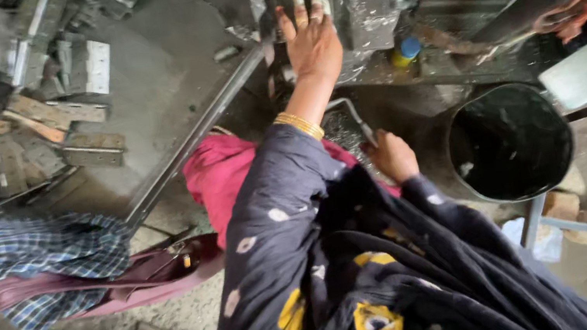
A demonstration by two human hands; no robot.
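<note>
So the left hand point(312, 43) is stretched out up at about 12 o'clock, palm down and fingers spread flat against a metal machine block point(363, 9) on the bench, just pressing on it, not wrapped around anything. There's a gold bangle point(299, 125) on that wrist. The right hand point(391, 157) sits lower, near the middle of the view, curled around the handle of a metal scoop point(347, 126) full of shiny bits, though I can't tell how tight that grip really is since the sleeve hides part of it. The two hands are well apart, one up on the machine and one down by the lap. Over at 3 o'clock there's a big black bucket point(510, 142), just beside the right hand's side. Up at 10 o'clock a pile of flat metal hinges point(44, 126) is spread over the grey bench top point(154, 77). At 8 o'clock a checked cloth point(25, 254) lies next to a maroon bag point(161, 268). A little yellow bottle with a blue cap point(405, 53) stands just right of the machine block.
</note>
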